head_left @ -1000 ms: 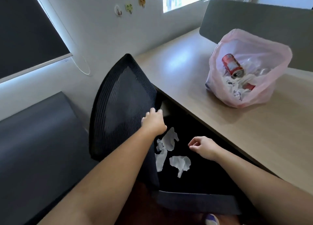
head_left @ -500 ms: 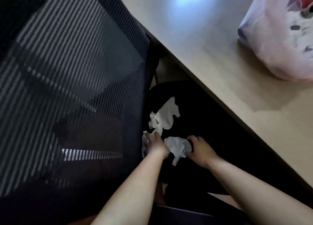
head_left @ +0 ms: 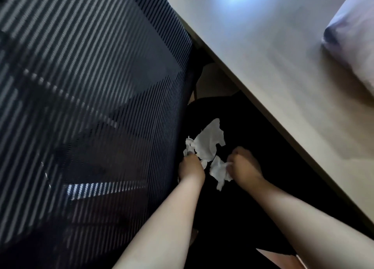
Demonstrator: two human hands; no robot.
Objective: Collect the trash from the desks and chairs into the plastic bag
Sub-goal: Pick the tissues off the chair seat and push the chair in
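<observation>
Black mesh of the chair back (head_left: 91, 106) fills your left and the pale desk (head_left: 263, 56) closes your right. The dark seat (head_left: 269, 153) between them gives narrow room. The pink plastic bag (head_left: 356, 36) stands on the desk. You are picking up: your right hand (head_left: 243, 167) pinches a crumpled tissue (head_left: 219, 170). Your left hand (head_left: 191, 168) touches the bigger tissue (head_left: 210, 142), but I cannot tell if it grips. Next, lift both clear of the desk edge, towards the bag.
</observation>
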